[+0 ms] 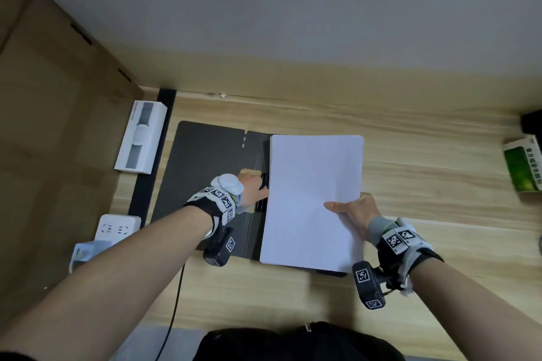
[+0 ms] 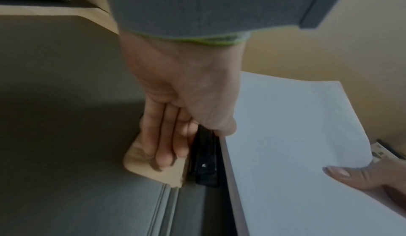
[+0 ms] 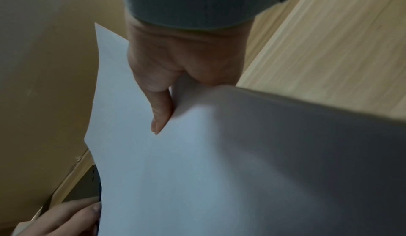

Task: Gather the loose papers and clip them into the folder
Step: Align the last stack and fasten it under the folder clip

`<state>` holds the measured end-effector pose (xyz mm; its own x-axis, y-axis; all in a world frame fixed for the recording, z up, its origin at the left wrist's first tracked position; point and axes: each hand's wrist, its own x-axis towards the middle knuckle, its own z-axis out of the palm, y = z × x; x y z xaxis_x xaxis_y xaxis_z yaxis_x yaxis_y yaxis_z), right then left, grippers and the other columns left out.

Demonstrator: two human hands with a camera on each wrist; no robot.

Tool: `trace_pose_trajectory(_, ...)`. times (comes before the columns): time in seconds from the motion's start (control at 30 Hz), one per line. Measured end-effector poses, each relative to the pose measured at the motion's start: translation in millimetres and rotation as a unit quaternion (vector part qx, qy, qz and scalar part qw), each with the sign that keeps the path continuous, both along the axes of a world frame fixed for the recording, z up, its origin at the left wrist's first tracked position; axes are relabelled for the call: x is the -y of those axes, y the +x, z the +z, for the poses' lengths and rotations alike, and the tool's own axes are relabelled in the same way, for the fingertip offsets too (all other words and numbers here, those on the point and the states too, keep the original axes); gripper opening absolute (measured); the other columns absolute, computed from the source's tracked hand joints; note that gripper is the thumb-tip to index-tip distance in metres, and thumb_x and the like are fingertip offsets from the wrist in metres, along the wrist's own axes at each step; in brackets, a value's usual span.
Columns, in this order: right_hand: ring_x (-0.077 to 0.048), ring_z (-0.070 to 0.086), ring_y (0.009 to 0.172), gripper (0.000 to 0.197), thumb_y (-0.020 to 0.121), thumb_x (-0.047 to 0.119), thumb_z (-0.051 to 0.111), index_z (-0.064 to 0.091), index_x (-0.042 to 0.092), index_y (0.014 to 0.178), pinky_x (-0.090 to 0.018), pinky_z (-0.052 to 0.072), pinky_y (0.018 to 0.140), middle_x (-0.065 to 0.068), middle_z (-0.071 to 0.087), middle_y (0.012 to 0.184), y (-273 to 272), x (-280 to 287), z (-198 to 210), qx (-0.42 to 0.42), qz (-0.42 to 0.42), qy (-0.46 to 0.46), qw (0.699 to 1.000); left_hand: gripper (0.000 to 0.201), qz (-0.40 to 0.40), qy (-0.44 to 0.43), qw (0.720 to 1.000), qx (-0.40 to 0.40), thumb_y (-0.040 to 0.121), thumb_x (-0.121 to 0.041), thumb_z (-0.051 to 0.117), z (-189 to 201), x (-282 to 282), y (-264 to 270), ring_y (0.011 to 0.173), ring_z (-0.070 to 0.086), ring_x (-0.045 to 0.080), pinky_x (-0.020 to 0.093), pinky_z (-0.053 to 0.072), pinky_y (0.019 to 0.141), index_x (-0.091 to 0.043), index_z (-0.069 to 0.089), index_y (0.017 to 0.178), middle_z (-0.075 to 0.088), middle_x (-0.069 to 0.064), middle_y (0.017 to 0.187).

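A black folder (image 1: 205,161) lies open on the wooden desk (image 1: 425,155). Along its spine sits a black clip bar (image 2: 205,161) with a tan lever plate (image 2: 151,168) turned over onto the left half. My left hand (image 1: 255,187) rests its straight fingers (image 2: 162,146) on that plate, thumb beside the clip bar. A stack of white papers (image 1: 313,199) lies over the folder's right half, its left edge against the clip. My right hand (image 1: 349,208) grips the stack's right edge, thumb (image 3: 160,114) on top and fingers hidden beneath.
A long white box (image 1: 140,138) and a white power strip (image 1: 117,228) lie left of the folder, beside a large cardboard panel (image 1: 44,126). A green box (image 1: 523,164) stands at the far right. A black cable (image 1: 176,302) runs off the front edge.
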<state>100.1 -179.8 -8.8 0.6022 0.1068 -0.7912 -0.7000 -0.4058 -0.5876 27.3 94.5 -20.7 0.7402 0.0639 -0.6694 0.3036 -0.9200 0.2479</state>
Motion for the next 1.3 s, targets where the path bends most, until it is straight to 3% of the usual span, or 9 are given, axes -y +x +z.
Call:
trace_pose_trajectory(0.27,-0.038,0.074,0.079,0.045,0.057,0.004,0.091,0.071,-0.004,0.096,-0.051,0.061,0.075,-0.018,0.076,0.088,2,-12,-5,-0.007,-0.003,-0.011,1.0,0.046,0.049,-0.094,0.993,-0.054,0.096,-0.03,0.036,-1,-9,0,0.045,0.058,0.011,0.026,0.049,0.06,-0.01,0.046,0.055,0.065,0.003,0.057)
trace_pose_trajectory(0.4,-0.033,0.074,0.073,0.047,0.056,0.007,0.093,0.07,-0.003,0.096,-0.044,0.061,0.07,-0.017,0.076,0.087,-1,-17,-4,0.001,0.002,-0.028,1.0,0.04,0.071,-0.112,0.99,-0.047,0.097,-0.031,0.037,-1,-9,0,0.053,0.066,0.016,0.024,0.05,0.058,-0.006,0.053,0.069,0.07,0.01,0.067)
trace_pose_trajectory(0.53,-0.037,0.074,0.079,0.052,0.053,0.011,0.095,0.069,-0.004,0.096,-0.053,0.061,0.074,-0.017,0.076,0.088,-4,-20,-4,0.001,0.0,-0.044,0.999,0.037,0.072,-0.111,0.991,-0.037,0.096,-0.029,0.038,-2,-9,-1,0.054,0.066,0.018,0.023,0.045,0.054,-0.007,0.051,0.07,0.073,0.015,0.072)
trace_pose_trajectory(0.67,-0.038,0.073,0.08,0.06,0.047,0.017,0.097,0.067,-0.003,0.096,-0.054,0.06,0.074,-0.018,0.075,0.089,-5,-20,-12,-0.01,0.008,-0.061,0.998,0.035,0.055,-0.089,0.994,-0.035,0.09,-0.02,0.039,-2,-8,1,0.049,0.052,0.02,0.027,0.039,0.054,-0.009,0.045,0.058,0.062,0.008,0.057)
trace_pose_trajectory(0.8,-0.03,0.071,0.078,0.09,0.022,0.039,0.097,0.065,-0.007,0.092,-0.055,0.059,0.077,-0.016,0.073,0.092,-3,-15,-32,-0.019,0.044,-0.073,0.996,0.04,0.045,-0.046,0.998,-0.023,0.092,-0.019,0.04,-1,-1,1,0.048,0.032,0.018,0.027,0.029,0.054,-0.014,0.027,0.054,0.035,-0.001,0.052)
trace_pose_trajectory(0.93,-0.034,0.072,0.082,0.096,0.026,0.038,0.094,0.066,-0.012,0.103,-0.053,0.059,0.081,-0.024,0.073,0.099,-3,-17,-30,-0.02,0.051,-0.068,0.996,0.04,0.031,0.005,0.999,0.017,0.09,-0.019,0.043,-2,8,1,0.05,0.022,0.014,0.025,0.018,0.049,-0.016,0.022,0.057,0.024,-0.003,0.056)
trace_pose_trajectory(1.07,-0.034,0.074,0.083,0.064,0.043,0.024,0.097,0.07,-0.001,0.095,-0.051,0.059,0.082,-0.014,0.076,0.091,-3,-12,-26,-0.033,0.04,-0.059,0.997,0.036,0.047,0.028,0.998,0.011,0.09,-0.023,0.045,-3,15,2,0.054,0.033,0.016,0.024,0.025,0.052,-0.013,0.031,0.059,0.031,-0.003,0.057)
trace_pose_trajectory(1.2,-0.035,0.073,0.085,0.1,0.025,0.046,0.099,0.064,-0.005,0.104,-0.054,0.059,0.08,-0.022,0.073,0.1,-2,0,-52,-0.025,0.02,-0.059,0.998,0.041,0.045,0.044,0.998,0.007,0.093,-0.024,0.045,3,17,3,0.047,0.022,0.011,0.024,0.016,0.046,-0.013,0.027,0.057,0.027,-0.003,0.055)
trace_pose_trajectory(1.3,-0.032,0.069,0.077,0.082,0.038,0.039,0.098,0.059,-0.009,0.093,-0.048,0.06,0.08,-0.021,0.072,0.093,-2,-10,-40,-0.013,0.012,-0.073,0.997,0.046,0.039,0.058,0.997,0.015,0.095,-0.027,0.045,7,18,2,0.047,0.022,0.01,0.024,0.016,0.045,-0.013,0.025,0.055,0.026,-0.003,0.054)
